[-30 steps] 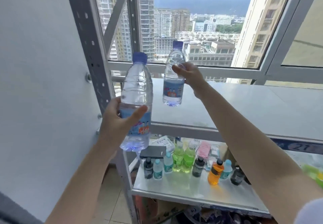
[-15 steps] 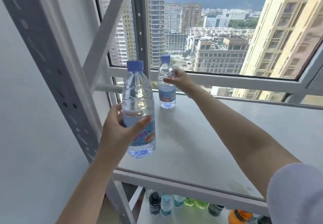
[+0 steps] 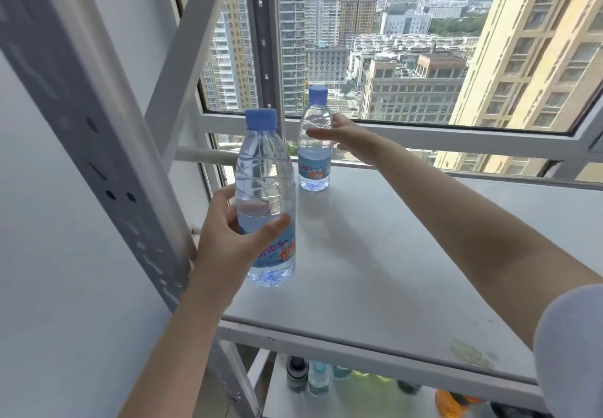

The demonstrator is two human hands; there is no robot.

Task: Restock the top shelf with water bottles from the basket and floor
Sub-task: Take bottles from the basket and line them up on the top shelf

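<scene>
A clear water bottle with a blue cap and blue label (image 3: 314, 143) stands upright at the back left of the white top shelf (image 3: 391, 270), close to the window. My right hand (image 3: 341, 135) is at its upper part with thumb and fingers stretched out on either side, loosely touching it. My left hand (image 3: 228, 244) grips a second, identical water bottle (image 3: 266, 195) around its lower half and holds it upright just above the shelf's front left area. Neither the basket nor the floor is visible.
A grey perforated rack post (image 3: 124, 189) and a diagonal brace (image 3: 192, 58) stand just left of the held bottle. The window frame (image 3: 424, 133) runs behind the shelf. Several small coloured bottles (image 3: 318, 380) sit on the lower shelf.
The far bottle came down and now stands on the shelf; my right hand's fingers have loosened from it. My left hand carried its bottle up and forward over the shelf.
</scene>
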